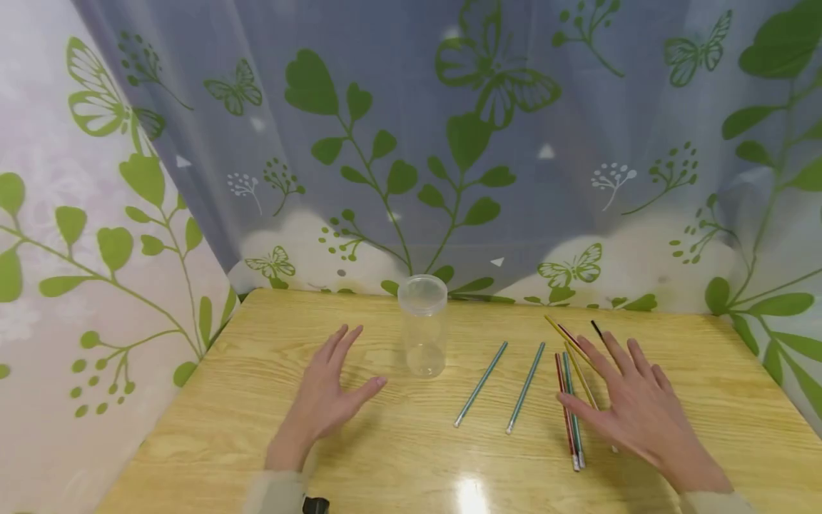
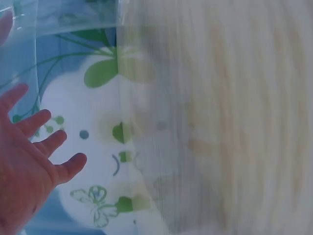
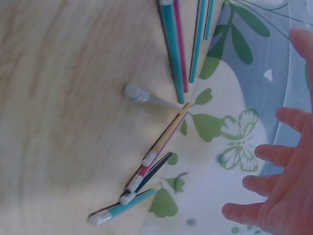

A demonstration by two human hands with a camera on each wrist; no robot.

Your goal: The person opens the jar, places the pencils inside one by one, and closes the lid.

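Note:
A clear plastic jar (image 1: pixel 424 335) stands upright on the table, and my left hand (image 1: pixel 327 392) hovers to its left with spread fingers, apart from it. The left wrist view shows that hand (image 2: pixel 24 166) empty. Over a loose group of pencils spreads my right hand (image 1: pixel 642 407), hiding some of them. Around it lie a red pencil (image 1: pixel 566 417), a teal pencil (image 1: pixel 574 410), a yellow pencil (image 1: pixel 581 375) and a black pencil (image 1: pixel 596 328). Another teal pencil (image 1: pixel 480 385) and its neighbour (image 1: pixel 526 389) lie between jar and group. In the right wrist view the fingers (image 3: pixel 276 155) grip nothing.
The wooden table (image 1: pixel 212 428) ends at the back against a curtain (image 1: pixel 385 143) printed with green leaves and butterflies. A similar patterned cloth (image 1: pixel 64 314) hangs on the left. A bright reflection shows near the table's front.

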